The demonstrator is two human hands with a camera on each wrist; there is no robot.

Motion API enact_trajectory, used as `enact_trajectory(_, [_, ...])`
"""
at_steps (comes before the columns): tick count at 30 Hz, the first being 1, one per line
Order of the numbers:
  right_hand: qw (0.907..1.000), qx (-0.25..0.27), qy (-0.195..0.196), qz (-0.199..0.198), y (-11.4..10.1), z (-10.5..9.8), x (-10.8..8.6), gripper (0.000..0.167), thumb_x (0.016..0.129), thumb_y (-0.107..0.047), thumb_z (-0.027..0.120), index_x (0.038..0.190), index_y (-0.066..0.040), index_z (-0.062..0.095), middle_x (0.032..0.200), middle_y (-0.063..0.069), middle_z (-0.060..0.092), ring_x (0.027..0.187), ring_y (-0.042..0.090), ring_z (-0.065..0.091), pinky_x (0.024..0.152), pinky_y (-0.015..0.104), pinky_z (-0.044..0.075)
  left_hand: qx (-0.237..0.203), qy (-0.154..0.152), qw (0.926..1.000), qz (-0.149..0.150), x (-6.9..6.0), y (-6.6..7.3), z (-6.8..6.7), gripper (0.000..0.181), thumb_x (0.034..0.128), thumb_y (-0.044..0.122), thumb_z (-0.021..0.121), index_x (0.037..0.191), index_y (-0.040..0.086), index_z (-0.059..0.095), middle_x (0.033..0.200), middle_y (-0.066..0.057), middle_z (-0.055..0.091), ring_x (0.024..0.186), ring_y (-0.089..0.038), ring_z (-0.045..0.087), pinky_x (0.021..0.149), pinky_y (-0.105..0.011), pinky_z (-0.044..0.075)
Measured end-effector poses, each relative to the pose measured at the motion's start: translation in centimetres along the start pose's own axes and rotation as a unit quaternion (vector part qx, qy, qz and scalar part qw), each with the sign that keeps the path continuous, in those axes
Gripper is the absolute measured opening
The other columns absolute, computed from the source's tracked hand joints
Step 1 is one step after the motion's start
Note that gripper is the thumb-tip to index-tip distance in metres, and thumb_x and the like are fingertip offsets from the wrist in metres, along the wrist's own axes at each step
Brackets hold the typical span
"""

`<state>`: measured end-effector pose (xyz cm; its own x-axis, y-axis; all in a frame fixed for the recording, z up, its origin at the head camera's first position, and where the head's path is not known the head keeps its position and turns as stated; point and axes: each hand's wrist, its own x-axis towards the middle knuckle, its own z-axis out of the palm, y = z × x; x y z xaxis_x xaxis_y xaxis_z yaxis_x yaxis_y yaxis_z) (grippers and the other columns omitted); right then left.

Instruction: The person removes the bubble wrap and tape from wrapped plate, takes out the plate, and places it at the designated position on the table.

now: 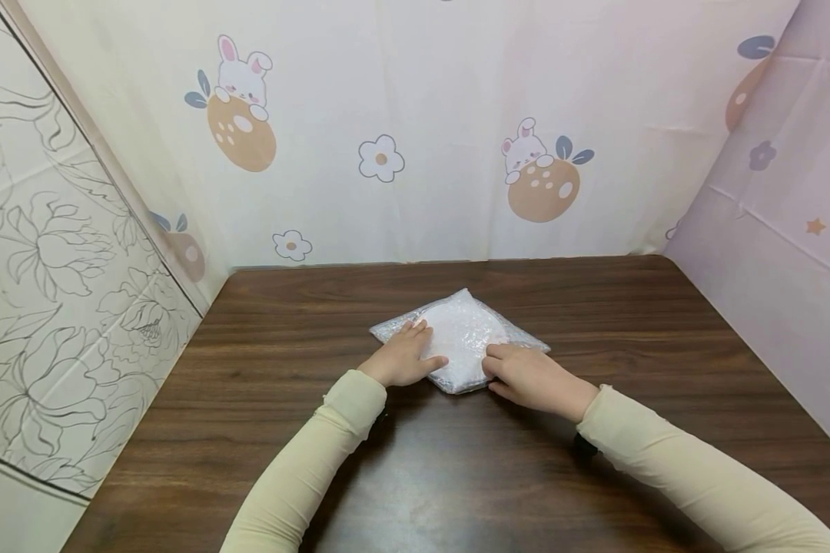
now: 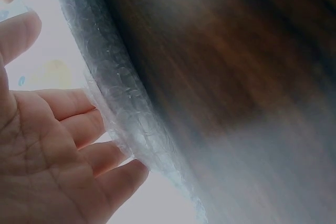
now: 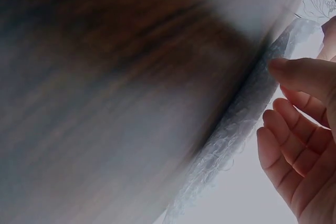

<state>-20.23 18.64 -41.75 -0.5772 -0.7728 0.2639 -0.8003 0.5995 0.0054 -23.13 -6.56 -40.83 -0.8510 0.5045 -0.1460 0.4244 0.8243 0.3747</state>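
A flat white round thing [image 1: 456, 334], its kind not clear, lies wrapped in clear bubble wrap [image 1: 526, 338] on the brown table. My left hand [image 1: 404, 355] rests on its left side with fingers extended and thumb spread; in the left wrist view the fingertips touch the bubble wrap's edge [image 2: 123, 87]. At the right side, my right hand [image 1: 529, 376] has its fingers bent over the parcel's edge. Thumb and forefinger come together at the bubble wrap [image 3: 231, 129] in the right wrist view, the other fingers loosely curled; the exact pinch point is hidden.
Dark wood-grain tabletop [image 1: 249, 369] surrounds the parcel. Behind it hangs a curtain [image 1: 443, 92] with rabbits and flowers. A floral-line panel [image 1: 55, 253] stands at the left, a pale purple cloth [image 1: 788, 230] at the right.
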Motion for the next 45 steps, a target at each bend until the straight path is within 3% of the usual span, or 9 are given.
enact_trajectory(15, [0.9987, 0.009, 0.032, -0.04, 0.16, 0.13, -0.01, 0.027, 0.078, -0.011, 0.08, 0.073, -0.018, 0.054, 0.074, -0.009, 0.044, 0.066, 0.006, 0.044, 0.059, 0.022, 0.042, 0.002, -0.005, 1.0, -0.003, 0.05, 0.02, 0.0, 0.075, 0.0999, 0.049, 0.047, 0.151, -0.004, 0.031, 0.161, -0.02, 0.024, 0.152, -0.034, 0.015, 0.125, -0.043, 0.014])
enact_trajectory(30, [0.9977, 0.021, 0.046, -0.045, 0.12, -0.19, 0.08, 0.026, 0.081, -0.008, 0.076, 0.072, -0.019, 0.054, 0.072, -0.011, 0.047, 0.067, 0.003, 0.042, 0.06, 0.02, 0.041, 0.015, -0.004, 0.9999, -0.003, 0.04, 0.03, 0.03, 0.075, 0.0998, 0.05, 0.046, 0.15, -0.003, 0.032, 0.16, -0.02, 0.025, 0.151, -0.035, 0.016, 0.124, -0.045, 0.016])
enact_trajectory(45, [0.9965, 0.075, 0.024, -0.029, 0.3, -0.51, 0.22, 0.02, 0.085, -0.008, 0.073, 0.078, -0.02, 0.06, 0.075, -0.012, 0.053, 0.069, 0.0, 0.047, 0.062, 0.02, 0.046, 0.02, -0.01, 0.9997, 0.005, 0.2, -0.13, 0.06, 0.075, 0.1001, 0.05, 0.046, 0.15, -0.004, 0.032, 0.16, -0.02, 0.025, 0.151, -0.034, 0.016, 0.125, -0.044, 0.015])
